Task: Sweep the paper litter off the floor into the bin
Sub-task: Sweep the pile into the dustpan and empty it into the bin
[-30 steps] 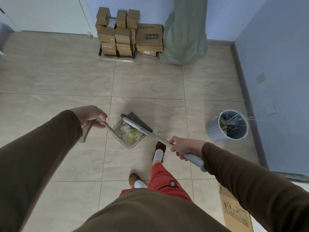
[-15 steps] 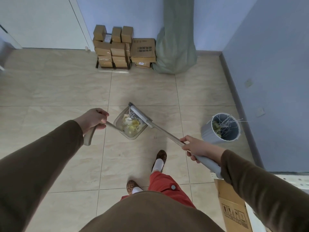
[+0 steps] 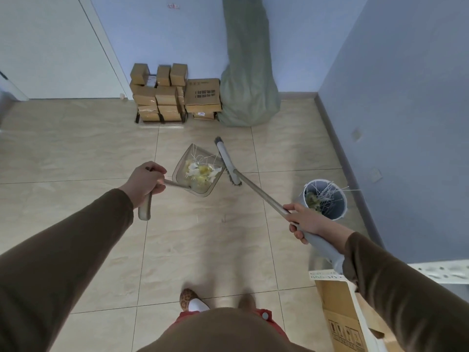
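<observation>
My left hand grips the handle of a clear dustpan, held above the tiled floor. Inside it lies white and yellow paper litter with thin white sticks. My right hand holds the long grey broom handle; the broom head rests against the dustpan's right edge. A round grey bin stands on the floor by the right wall, to the right of the broom, with yellow scraps and white sticks in it. A thin white stick lies on the floor below the dustpan.
Stacked cardboard boxes and a tall green sack stand against the far blue wall. An open cardboard box sits at my lower right next to a white perforated rail. A white door is at far left.
The dustpan with its litter has risen off the floor and moved forward and right, the broom head staying beside it. The view has shifted back, and the bin now sits closer to my right hand.
</observation>
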### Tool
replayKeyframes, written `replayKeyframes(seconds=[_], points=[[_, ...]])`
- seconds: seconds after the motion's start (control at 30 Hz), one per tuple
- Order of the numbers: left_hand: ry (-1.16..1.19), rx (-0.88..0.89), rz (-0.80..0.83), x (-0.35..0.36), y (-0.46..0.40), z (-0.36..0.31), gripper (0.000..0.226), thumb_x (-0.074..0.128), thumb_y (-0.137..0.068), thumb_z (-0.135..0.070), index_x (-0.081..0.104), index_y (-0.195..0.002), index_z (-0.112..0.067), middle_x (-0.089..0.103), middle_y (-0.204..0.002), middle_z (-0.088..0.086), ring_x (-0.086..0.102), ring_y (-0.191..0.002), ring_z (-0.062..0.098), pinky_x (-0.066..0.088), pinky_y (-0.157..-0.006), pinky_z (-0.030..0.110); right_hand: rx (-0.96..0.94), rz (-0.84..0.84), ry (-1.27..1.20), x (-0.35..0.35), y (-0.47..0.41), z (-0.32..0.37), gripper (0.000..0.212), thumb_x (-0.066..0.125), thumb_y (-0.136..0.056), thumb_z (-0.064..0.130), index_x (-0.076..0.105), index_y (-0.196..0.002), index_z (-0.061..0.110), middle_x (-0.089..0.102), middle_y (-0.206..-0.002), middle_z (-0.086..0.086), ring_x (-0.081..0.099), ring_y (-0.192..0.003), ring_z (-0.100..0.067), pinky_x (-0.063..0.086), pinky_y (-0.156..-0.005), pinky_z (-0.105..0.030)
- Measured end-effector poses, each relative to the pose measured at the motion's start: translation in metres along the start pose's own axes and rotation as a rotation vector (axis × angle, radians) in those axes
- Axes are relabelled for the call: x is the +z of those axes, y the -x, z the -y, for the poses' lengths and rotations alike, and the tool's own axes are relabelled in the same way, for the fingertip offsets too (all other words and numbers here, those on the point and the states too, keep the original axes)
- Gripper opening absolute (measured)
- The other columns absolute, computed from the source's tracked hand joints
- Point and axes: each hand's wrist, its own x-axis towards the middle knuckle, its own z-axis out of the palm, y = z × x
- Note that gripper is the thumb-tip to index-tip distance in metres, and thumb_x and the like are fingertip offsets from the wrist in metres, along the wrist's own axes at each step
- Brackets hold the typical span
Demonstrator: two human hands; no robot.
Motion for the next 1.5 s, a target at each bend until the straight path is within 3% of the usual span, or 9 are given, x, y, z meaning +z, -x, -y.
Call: replayKeyframes(seconds=[0.07,0.2,0.33,0.63,0.83,1.0,1.17,1.37,1.5], points=[[0.008,0.014,-0.014,0.016,0.007,-0.009,0.029,0.049,-0.082,0.017,0.064,-0.103,0.004,0.048,-0.092,0.012,0.051,-0.077,0.028,0.052,-0.084,0.045,-0.009,0.004,-0.019,-0.014,0.007,-0.008,0.036,0.044,-0.100,0.014,0.037,-0.135,0.020,0.049,-0.070,-0.011,0.044,-0.037,-0.014,0.036,-0.036,-0.022],[0.062,0.038,-0.026,0.045,0.021,-0.023,0.030,0.045,-0.080,0.017,0.063,-0.097,-0.001,0.045,-0.086,0.010,0.048,-0.070,0.023,0.043,-0.065,0.035,-0.011,-0.005,0.026,-0.037,0.029,-0.028,0.032,0.044,-0.101,0.015,0.040,-0.131,0.024,0.050,-0.069,-0.009,0.044,-0.038,-0.013,0.035,-0.038,-0.021],[0.117,0.065,-0.034,0.069,0.033,-0.032,0.030,0.044,-0.080,0.016,0.062,-0.097,-0.001,0.046,-0.083,0.010,0.045,-0.068,0.021,0.041,-0.061,0.033,-0.026,-0.002,0.050,-0.058,0.049,-0.047,0.034,0.044,-0.100,0.015,0.041,-0.131,0.028,0.050,-0.069,-0.009,0.042,-0.040,-0.013,0.034,-0.039,-0.021],[0.356,-0.031,-0.155,0.100,0.036,-0.053,0.015,0.054,-0.092,0.005,0.064,-0.096,-0.005,0.056,-0.096,0.015,0.059,-0.087,0.028,0.059,-0.088,0.040,-0.044,-0.027,0.122,-0.061,0.069,-0.081,0.035,0.047,-0.097,0.018,0.044,-0.129,0.032,0.053,-0.069,-0.009,0.046,-0.042,-0.014,0.038,-0.041,-0.024],[0.408,-0.086,-0.176,0.102,0.024,-0.065,0.015,0.061,-0.088,0.001,0.066,-0.100,-0.007,0.058,-0.118,0.016,0.066,-0.104,0.032,0.062,-0.082,0.039,-0.050,-0.074,0.082,-0.057,0.086,-0.097,0.033,0.046,-0.099,0.016,0.045,-0.125,0.035,0.050,-0.062,-0.006,0.043,-0.040,-0.015,0.036,-0.039,-0.024],[0.448,-0.113,-0.174,0.097,0.020,-0.078,0.027,0.061,-0.090,-0.003,0.064,-0.117,-0.004,0.055,-0.120,0.015,0.065,-0.087,0.028,0.062,-0.083,0.038,-0.041,-0.085,0.022,-0.054,0.092,-0.100,0.032,0.047,-0.099,0.015,0.047,-0.126,0.034,0.051,-0.061,-0.007,0.043,-0.039,-0.014,0.035,-0.039,-0.024],[0.356,-0.086,-0.146,0.090,0.021,-0.083,0.031,0.063,-0.089,-0.003,0.065,-0.120,-0.006,0.059,-0.114,0.014,0.066,-0.091,0.030,0.063,-0.079,0.037,-0.034,-0.084,-0.096,-0.049,0.092,-0.098,0.034,0.047,-0.100,0.015,0.045,-0.129,0.032,0.051,-0.065,-0.010,0.041,-0.039,-0.015,0.034,-0.038,-0.021],[0.197,-0.012,-0.062,0.089,0.032,-0.083,0.023,0.057,-0.092,0.001,0.066,-0.112,-0.004,0.058,-0.105,0.015,0.064,-0.085,0.028,0.060,-0.089,0.044,-0.046,-0.110,-0.218,-0.041,0.090,-0.099,0.035,0.048,-0.099,0.011,0.048,-0.128,0.031,0.050,-0.066,-0.010,0.041,-0.039,-0.017,0.034,-0.040,-0.021],[-0.038,0.088,0.047,0.092,0.041,-0.083,0.025,0.056,-0.085,0.007,0.068,-0.104,-0.005,0.058,-0.118,0.019,0.066,-0.104,0.035,0.061,-0.086,0.045,-0.082,-0.144,-0.204,-0.036,0.099,-0.101,0.036,0.048,-0.099,0.012,0.047,-0.129,0.032,0.051,-0.067,-0.011,0.042,-0.039,-0.016,0.035,-0.038,-0.022]])
